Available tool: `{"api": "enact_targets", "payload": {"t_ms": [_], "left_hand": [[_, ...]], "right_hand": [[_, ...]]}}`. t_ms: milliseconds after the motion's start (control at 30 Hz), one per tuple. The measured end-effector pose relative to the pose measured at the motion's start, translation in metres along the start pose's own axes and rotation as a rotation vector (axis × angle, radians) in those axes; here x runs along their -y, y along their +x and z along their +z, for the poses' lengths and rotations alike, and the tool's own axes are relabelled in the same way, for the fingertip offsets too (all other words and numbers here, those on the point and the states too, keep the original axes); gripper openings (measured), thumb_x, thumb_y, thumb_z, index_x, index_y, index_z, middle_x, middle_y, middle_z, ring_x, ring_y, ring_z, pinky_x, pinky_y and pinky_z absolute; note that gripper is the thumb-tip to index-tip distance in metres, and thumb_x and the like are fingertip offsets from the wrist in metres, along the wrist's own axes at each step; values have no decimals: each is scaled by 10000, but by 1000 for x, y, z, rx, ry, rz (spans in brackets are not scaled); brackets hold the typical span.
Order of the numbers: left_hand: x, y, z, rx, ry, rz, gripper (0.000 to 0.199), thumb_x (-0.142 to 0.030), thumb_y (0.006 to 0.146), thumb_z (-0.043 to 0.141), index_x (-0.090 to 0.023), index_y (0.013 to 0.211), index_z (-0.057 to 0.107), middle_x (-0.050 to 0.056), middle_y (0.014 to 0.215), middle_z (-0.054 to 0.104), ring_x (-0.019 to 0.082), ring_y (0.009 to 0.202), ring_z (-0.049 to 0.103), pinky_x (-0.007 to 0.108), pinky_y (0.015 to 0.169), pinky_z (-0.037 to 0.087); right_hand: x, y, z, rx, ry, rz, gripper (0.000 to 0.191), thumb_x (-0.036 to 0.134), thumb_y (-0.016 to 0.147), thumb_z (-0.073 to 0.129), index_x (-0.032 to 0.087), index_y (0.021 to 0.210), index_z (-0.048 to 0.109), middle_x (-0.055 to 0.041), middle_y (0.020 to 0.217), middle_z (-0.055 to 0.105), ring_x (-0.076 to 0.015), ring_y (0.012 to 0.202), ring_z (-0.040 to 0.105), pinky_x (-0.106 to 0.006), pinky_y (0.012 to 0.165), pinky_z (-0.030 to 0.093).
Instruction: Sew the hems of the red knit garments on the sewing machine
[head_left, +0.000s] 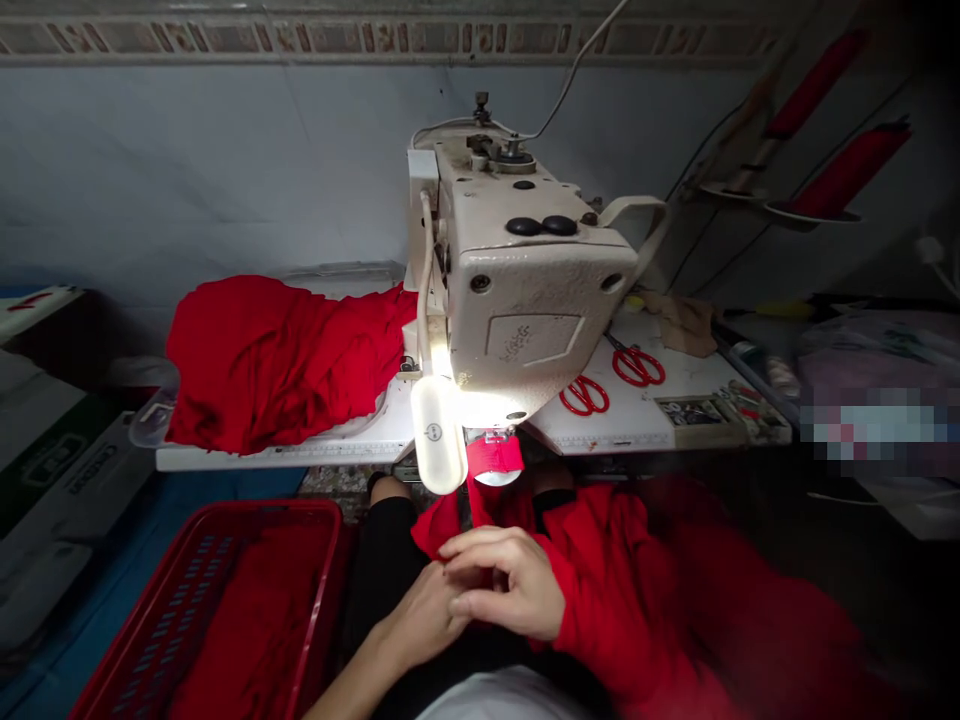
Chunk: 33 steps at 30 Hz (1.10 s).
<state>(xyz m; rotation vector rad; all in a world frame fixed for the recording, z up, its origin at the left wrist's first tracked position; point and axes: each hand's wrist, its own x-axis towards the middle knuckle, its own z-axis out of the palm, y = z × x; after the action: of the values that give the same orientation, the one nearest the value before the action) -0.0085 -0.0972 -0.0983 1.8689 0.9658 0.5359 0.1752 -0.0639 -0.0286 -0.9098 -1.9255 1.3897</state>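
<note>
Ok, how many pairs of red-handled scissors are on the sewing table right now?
2: one pair of scissors lies right beside the sewing machine; the other pair of scissors lies just behind it, near a tan cloth. Others may be hidden.

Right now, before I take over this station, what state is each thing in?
Sewing machine lamp: lit
Red fabric: bunched in a heap
Red plastic basket: holding red cloth
Left hand: touching the right hand
Right hand: curled, fingers over the left hand
</note>
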Motion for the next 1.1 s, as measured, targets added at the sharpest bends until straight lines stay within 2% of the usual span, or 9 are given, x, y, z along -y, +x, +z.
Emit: {"api": "enact_targets", "payload": {"t_ms": [67,167,367,533,733,833,967,1033,1100], "left_hand": [[-1,0,-3,-62,-33,-6,274,-297,1034,484,-181,891,687,59,844,688,193,756,612,275,710,465],[3,-1,-23,-136,-22,-35,322,-337,1045,513,-167,850,705,61,833,678,183,763,614,265,715,449],[5,-6,-46,-34,-56,-46,355,-430,1002,604,-170,816,757,60,807,682,179,757,625,266,707,436],[-9,-12,-71,-25,-382,-83,431,-442,904,735,-154,597,642,50,699,645,174,711,589,287,712,439],[-21,-24,-114,60,-580,-94,453,-481,842,775,-152,588,597,0,611,522,125,590,445,259,590,325],[-42,-14,-112,13,-428,-185,391,-461,925,681,-152,691,630,-2,677,538,132,643,462,245,607,343],[-71,10,-93,126,-186,-157,323,-362,1027,520,-158,807,639,-10,749,551,136,713,486,238,669,371],[-76,19,-85,162,-107,-129,327,-334,1029,509,-160,772,610,-29,709,514,121,672,453,233,636,341],[-73,23,-80,145,-51,-157,325,-326,1018,533,-158,746,597,-41,673,491,112,640,428,232,601,309]], "right_hand": [[-9,2,3,-35,-187,34,315,361,851,795,204,1123,799,-113,1187,773,-288,1106,705,-382,981,520],[-19,-2,0,-44,-399,164,192,352,865,773,200,975,814,-83,945,785,-266,924,714,-361,839,515],[-2,-13,-15,-58,-216,234,145,329,844,762,220,753,794,-5,682,720,-160,629,626,-279,608,431],[9,-16,-61,-147,-47,97,226,341,870,756,178,714,775,-24,655,656,-144,599,565,-285,570,398],[-30,-14,-113,-358,87,215,330,480,865,748,168,762,724,2,678,578,-121,507,522,-261,462,427],[-44,-3,-96,-397,24,240,403,554,830,756,151,827,763,-62,804,668,-164,636,598,-261,507,495],[-37,4,-46,-27,117,283,549,550,806,796,205,1229,734,-70,1025,738,-106,595,581,-214,504,478],[-32,3,-31,133,107,262,474,536,770,836,208,1109,786,-39,931,732,-95,588,570,-198,517,462],[-31,0,-30,113,65,229,371,524,762,845,170,869,814,-26,793,687,-94,579,552,-193,504,422]]}}
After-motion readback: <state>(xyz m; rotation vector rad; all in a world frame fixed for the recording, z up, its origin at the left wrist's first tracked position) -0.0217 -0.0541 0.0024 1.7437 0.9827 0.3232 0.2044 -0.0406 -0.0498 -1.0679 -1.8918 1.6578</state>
